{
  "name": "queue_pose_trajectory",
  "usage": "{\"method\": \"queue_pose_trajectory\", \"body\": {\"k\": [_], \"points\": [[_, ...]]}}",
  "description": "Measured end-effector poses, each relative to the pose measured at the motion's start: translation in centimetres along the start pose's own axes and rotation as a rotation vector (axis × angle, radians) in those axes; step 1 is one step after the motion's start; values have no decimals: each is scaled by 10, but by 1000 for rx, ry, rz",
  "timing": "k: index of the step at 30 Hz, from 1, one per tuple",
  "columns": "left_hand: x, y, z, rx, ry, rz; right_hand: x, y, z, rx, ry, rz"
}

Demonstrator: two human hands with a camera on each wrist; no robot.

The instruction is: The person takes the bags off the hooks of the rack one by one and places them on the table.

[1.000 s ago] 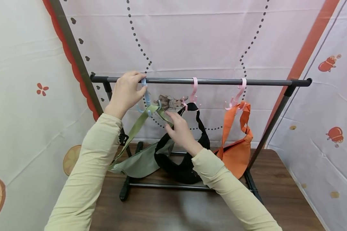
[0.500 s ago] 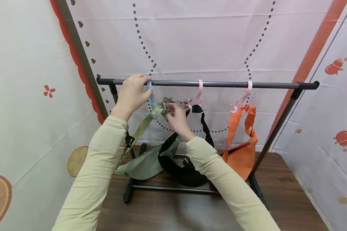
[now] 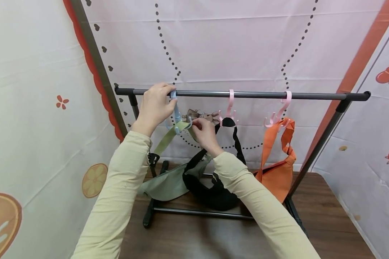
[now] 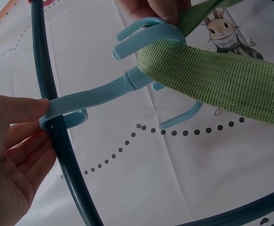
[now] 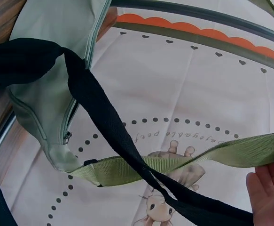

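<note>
My left hand [image 3: 157, 106] holds the top of a light blue multi-prong hook [image 4: 94, 96] against the black rail; in the left wrist view the thumb presses on its curve and the fingers lie behind the rail. A green strap [image 4: 207, 77] loops over the hook's prongs. At the loop's right side, my right hand [image 3: 205, 133] pinches the strap beside a prong; its fingertips are partly hidden. Below hangs the grey-green waist bag [image 3: 168, 183] on this strap. A black bag [image 3: 210, 196] overlaps it, and its black strap [image 5: 104, 103] crosses in front of the green one.
The black rack's rail [image 3: 256, 94] also carries two pink hooks, one [image 3: 231, 104] with the black bag and one [image 3: 283, 108] with an orange bag [image 3: 277, 176]. The rack stands on a brown wooden table [image 3: 181, 237], before a printed cloth backdrop [image 3: 233, 43].
My right hand has risen to the green strap beside the blue hook, and its fingers have closed on it. The left hand stays at the hook. The head view has shifted slightly left.
</note>
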State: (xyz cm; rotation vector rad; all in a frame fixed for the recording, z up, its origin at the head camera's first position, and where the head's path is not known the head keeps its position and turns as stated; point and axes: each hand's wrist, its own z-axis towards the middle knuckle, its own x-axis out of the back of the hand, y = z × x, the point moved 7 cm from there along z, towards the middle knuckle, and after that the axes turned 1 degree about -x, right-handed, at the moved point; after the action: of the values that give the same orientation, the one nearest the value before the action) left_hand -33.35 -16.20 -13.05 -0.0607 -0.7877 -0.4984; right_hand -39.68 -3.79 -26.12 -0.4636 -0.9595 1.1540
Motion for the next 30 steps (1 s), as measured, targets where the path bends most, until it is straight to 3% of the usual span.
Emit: {"method": "queue_pose_trajectory", "body": {"k": [7,21,26,30], "points": [[1,1,1,8,-13,6,10,-6,3,48,41,5],[1,1,1,16,-25,7,23,-40,26,164,-23,-102],[1,2,1,21,-33,8,28,-53,27,207,11,-110],[0,1,1,29,-44,23,30,-63,22,291,51,-149]]}}
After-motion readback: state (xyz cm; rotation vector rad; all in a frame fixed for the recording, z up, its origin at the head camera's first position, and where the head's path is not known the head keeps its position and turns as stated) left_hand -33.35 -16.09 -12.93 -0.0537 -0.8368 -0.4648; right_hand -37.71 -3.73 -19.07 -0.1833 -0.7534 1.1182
